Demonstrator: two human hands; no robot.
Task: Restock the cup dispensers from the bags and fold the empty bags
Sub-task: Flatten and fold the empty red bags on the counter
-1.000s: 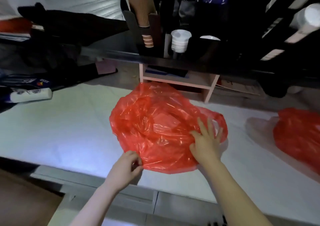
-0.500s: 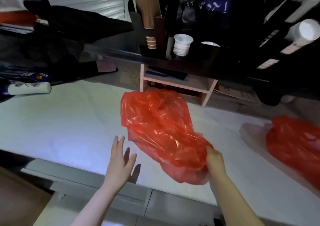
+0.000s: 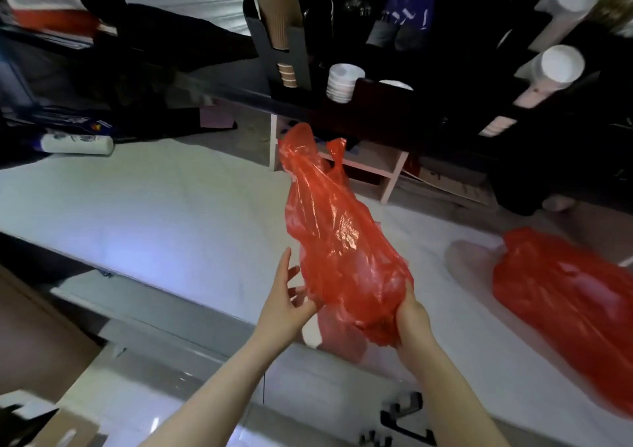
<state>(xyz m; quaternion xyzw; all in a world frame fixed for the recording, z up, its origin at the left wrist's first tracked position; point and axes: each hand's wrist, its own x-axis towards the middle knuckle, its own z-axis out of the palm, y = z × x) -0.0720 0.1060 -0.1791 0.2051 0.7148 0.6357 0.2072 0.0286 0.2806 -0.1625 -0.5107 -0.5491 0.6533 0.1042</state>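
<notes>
While the right grip (image 3: pixel 412 316) bunches the bag's (image 3: pixel 342 241) lower end in curled fingers above the tabletop's (image 3: pixel 171 213) near edge, the left grip (image 3: pixel 286 304) stands wide just beside it, fingers straight and spread, holding nothing. Whether its fingertips touch the film cannot be told. The bag hangs clear of the tabletop, stretched away toward the far edge, its handles uppermost. It looks slack and empty. By appearance it is thin red film: very light, soft, glossy and likely to slip, so it should crumple or drift rather than hold a crease. A firm pinch at the corners or handles seems the best hold, with the film pressed flat on the tabletop for folding. A second bag (image 3: pixel 565 292) lies well apart toward the right edge. Past the far edge, dispensers (image 3: pixel 284 52) stand with stacked cups (image 3: pixel 342 81).
</notes>
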